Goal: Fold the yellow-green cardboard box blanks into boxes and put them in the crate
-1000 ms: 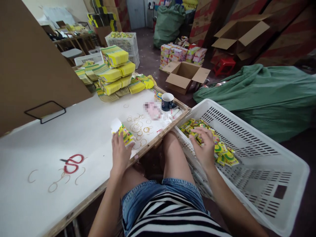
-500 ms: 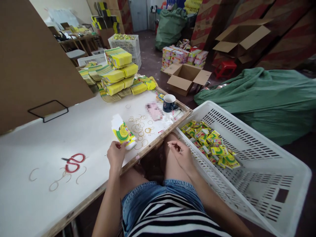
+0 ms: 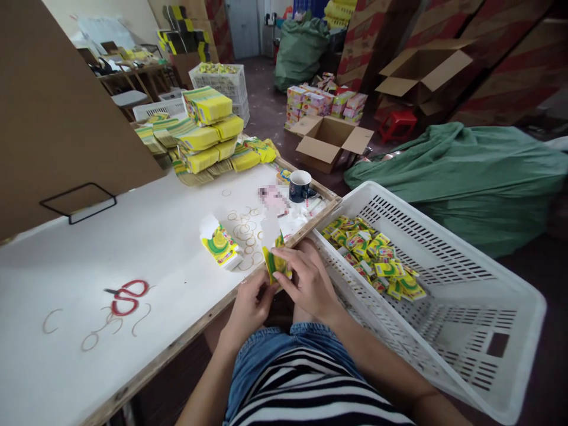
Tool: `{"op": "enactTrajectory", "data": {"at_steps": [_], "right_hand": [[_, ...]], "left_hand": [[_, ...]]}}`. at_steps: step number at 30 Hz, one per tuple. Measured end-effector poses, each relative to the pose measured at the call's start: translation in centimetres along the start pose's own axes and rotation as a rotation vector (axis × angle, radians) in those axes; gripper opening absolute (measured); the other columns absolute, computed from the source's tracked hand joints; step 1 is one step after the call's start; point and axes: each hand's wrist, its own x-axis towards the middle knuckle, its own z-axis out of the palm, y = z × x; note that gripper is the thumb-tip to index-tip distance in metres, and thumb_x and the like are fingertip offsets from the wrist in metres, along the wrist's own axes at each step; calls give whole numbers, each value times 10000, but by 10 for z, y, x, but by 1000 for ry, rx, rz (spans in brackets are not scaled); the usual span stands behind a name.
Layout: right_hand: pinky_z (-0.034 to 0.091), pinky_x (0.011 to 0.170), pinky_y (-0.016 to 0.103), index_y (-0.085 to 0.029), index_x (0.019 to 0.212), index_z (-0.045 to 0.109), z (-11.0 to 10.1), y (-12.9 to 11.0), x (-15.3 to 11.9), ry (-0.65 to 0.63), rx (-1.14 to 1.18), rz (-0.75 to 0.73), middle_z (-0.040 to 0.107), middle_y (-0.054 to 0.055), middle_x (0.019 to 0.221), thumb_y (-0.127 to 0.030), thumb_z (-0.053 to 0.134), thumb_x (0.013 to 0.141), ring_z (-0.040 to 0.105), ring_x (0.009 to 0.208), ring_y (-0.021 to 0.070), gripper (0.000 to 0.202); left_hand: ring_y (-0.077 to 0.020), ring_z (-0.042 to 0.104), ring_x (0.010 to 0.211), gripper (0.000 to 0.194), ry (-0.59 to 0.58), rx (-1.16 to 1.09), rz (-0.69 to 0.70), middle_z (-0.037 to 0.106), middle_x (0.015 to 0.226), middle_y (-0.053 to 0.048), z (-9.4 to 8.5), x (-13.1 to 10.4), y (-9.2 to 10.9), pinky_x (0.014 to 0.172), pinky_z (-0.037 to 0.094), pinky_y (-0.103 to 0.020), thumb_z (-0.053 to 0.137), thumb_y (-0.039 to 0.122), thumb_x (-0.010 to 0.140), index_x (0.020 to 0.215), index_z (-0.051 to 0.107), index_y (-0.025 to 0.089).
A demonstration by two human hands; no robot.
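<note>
Between my two hands, over the table's front edge, is a small yellow and green carton [image 3: 274,260] with a white flap standing up. My left hand [image 3: 254,299] grips its lower end, fingers closed. My right hand [image 3: 306,278] has its thumb and fingers closed on the carton's right side. A small stack of flat yellow cartons [image 3: 219,244] lies on the white table [image 3: 164,260], left of my hands. To my right, a white plastic crate [image 3: 444,355] holds a heap of folded yellow cartons [image 3: 377,254].
Red-handled scissors [image 3: 128,297] and loose rubber bands [image 3: 244,231] lie on the table. A dark mug [image 3: 300,186] stands near its right corner beside a pink, blurred item [image 3: 274,200]. Bundled yellow cartons [image 3: 206,130] are piled at the far end. An open cardboard box [image 3: 328,142] sits beyond.
My left hand has moved right from the stack with a carton, and my right hand has come left to meet it. Both now hold that carton. The camera view has shifted slightly.
</note>
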Motion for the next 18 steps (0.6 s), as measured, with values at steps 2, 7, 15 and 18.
{"op": "enactTrajectory", "data": {"at_steps": [2,7,15,18], "right_hand": [[509,855,385,-240,1231,532,-1,2,-2,39,45,58,605,96,1156,-196,531,892,590,1003,222,342],[458,611,261,-225,1084,518,2,6,-10,107,196,195,563,35,928,-233,591,859,494,681,133,237],[432,578,230,-228,1083,513,9,12,-18,123,302,268,534,17,913,-243,588,859,462,647,113,238],[464,638,256,-231,1207,491,8,15,-21,278,214,320,541,51,1029,-265,610,843,488,719,134,384]], "left_hand": [[-126,455,555,224,-26,-94,-40,511,613,19,4,-1,-2,545,387,-239,593,310,842,667,507,199],[-158,589,700,321,-84,-610,-195,637,785,-21,17,5,-10,665,486,-268,699,480,762,882,619,194],[-276,694,863,435,-187,-1055,-407,731,846,-98,34,15,-24,776,539,-372,770,500,676,913,699,142],[-261,700,830,384,-69,-1064,-427,738,829,-84,38,17,-28,762,549,-373,780,466,678,868,693,144]]}}
